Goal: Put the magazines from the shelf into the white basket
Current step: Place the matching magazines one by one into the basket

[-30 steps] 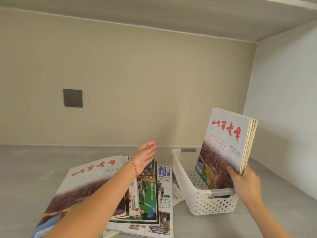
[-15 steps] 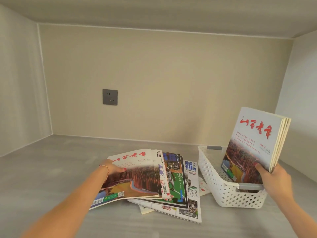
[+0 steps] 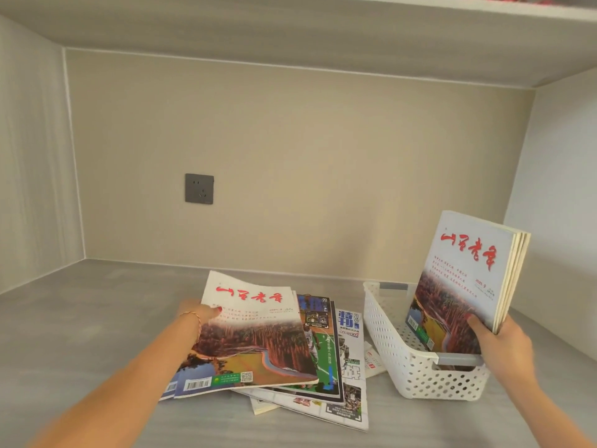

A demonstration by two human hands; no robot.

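Now the left hand (image 3: pixel 200 313), which a second ago was open in the air above the loose pile, has dropped onto the pile's far left edge and closed on the top magazine (image 3: pixel 252 334), thumb on the cover and fingers hidden beneath it; the far edge of that magazine is lifted off the ones under it, so a pick-up looks to be starting. The right hand (image 3: pixel 499 342) has hardly changed: it grips the lower right corner of a bundle of upright magazines (image 3: pixel 465 279) with the same red title, and their bottom edge sits down inside the white basket (image 3: pixel 387 344), behind its grey-handled near rim. Whether they rest on the basket floor I cannot tell. The rest of the pile (image 3: pixel 339 360), a basketball issue and others fanned out beneath, lies flat on the shelf (image 3: pixel 97 318) just left of the basket, one small piece touching or nearly touching its wall. A grey wall socket (image 3: pixel 199 188) sits on the back panel. By my reading the task is partly done: one batch is in the basket and propped by hand, the next magazine is being taken, and several remain to be moved.
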